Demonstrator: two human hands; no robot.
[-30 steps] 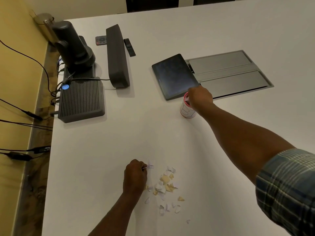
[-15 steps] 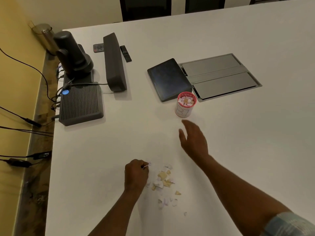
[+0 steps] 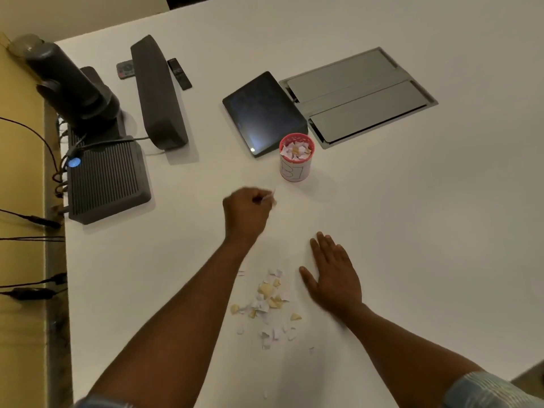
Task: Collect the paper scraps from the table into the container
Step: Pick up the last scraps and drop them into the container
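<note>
Head view: left hand [image 3: 245, 214], pinching a paper scrap [image 3: 269, 197], has risen toward the cup [image 3: 296, 161], while the open right hand [image 3: 334, 279] returns beside the pile [image 3: 269, 301].

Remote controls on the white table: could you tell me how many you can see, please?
2: a small grey remote control left of the upright dark speaker bar, and a slim black remote control to its right. Others may be hidden.

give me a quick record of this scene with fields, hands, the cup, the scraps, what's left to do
left hand: closed, fingers pinching a scrap, raised short of the cup
right hand: open, flat, beside the pile
cup: pink rim, upright, holds scraps, next to the tablet
scrap pile: loose on the table, between the forearms
remaining: drop the held scrap, clear the pile
</note>
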